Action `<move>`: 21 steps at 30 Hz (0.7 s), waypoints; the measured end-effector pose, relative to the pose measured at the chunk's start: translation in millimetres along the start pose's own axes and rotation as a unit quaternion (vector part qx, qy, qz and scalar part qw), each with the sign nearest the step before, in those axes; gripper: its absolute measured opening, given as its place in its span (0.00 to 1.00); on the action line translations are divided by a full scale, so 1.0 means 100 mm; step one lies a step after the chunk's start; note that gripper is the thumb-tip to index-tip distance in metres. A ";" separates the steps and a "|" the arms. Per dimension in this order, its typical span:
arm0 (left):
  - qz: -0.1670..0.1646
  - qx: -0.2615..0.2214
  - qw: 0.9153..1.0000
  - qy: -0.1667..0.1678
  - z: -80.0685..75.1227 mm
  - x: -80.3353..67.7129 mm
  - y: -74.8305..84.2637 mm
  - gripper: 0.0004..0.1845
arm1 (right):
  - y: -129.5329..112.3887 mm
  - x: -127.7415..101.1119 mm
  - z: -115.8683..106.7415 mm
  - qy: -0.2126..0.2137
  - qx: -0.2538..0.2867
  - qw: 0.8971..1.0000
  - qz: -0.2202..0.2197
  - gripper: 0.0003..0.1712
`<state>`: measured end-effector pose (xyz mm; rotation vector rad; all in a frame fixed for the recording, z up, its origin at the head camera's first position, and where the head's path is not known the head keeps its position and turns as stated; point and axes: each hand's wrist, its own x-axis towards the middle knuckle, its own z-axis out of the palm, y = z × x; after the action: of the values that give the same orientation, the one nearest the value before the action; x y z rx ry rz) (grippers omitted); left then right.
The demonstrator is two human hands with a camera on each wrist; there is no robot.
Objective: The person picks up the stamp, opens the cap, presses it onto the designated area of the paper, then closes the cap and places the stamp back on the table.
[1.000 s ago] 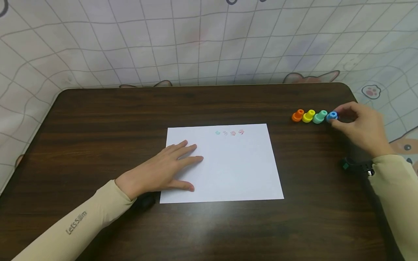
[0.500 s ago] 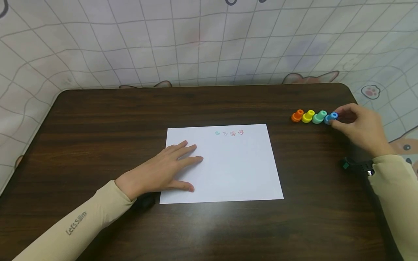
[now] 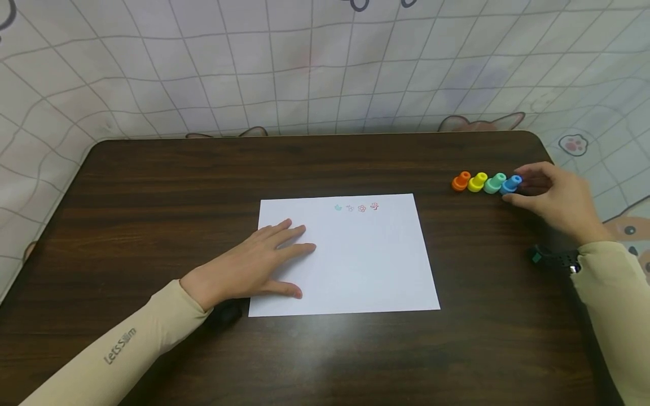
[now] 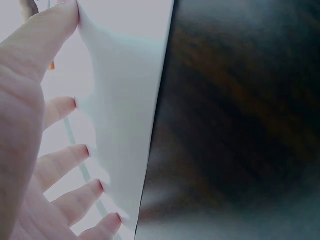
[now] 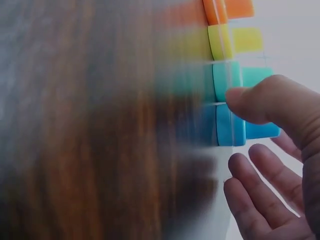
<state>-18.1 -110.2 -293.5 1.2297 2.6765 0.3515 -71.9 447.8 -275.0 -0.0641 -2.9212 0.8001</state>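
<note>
A white sheet of paper [image 3: 355, 259] lies in the middle of the dark wooden table [image 3: 152, 186]. Small coloured stamp prints [image 3: 357, 207] mark its far edge. My left hand [image 3: 299, 248] rests flat on the sheet's left part, fingers straight; the left wrist view shows those fingers [image 4: 60, 155] on the paper [image 4: 125, 100]. At the right stand an orange stamp [image 3: 461, 181], a yellow stamp [image 3: 478, 181], a teal stamp [image 3: 494, 182] and a blue stamp [image 3: 510, 182] in a row. My right hand [image 3: 523, 185] hovers round the blue stamp [image 5: 230, 131]; its thumb [image 5: 260, 100] touches it, the other fingers stay apart.
A checked cloth with cartoon animals [image 3: 304, 73] hangs behind and around the table. The table's rounded far right corner [image 3: 538, 138] lies just beyond the stamps. A black strap [image 3: 556, 260] sits on my right wrist.
The blue stamp has shifted slightly left against the teal one, and my right hand's fingers have loosened from it. The left hand has not moved.
</note>
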 end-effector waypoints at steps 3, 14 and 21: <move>0.000 0.001 1.000 0.002 0.01 0.01 -0.01 0.44 | 0.03 0.00 -0.01 0.000 0.013 1.000 -0.005 0.33; -0.008 -0.007 1.000 -0.001 0.13 0.06 -0.09 0.44 | 0.13 -0.07 0.07 0.018 0.018 1.000 -0.012 0.35; -0.019 -0.013 1.000 0.022 0.17 0.04 -0.18 0.51 | 0.24 -0.19 0.10 0.017 0.028 0.999 -0.002 0.35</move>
<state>-29.3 -116.4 -314.8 1.1761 2.7187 0.4110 -54.4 461.9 -297.6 -0.0667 -2.8633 0.8720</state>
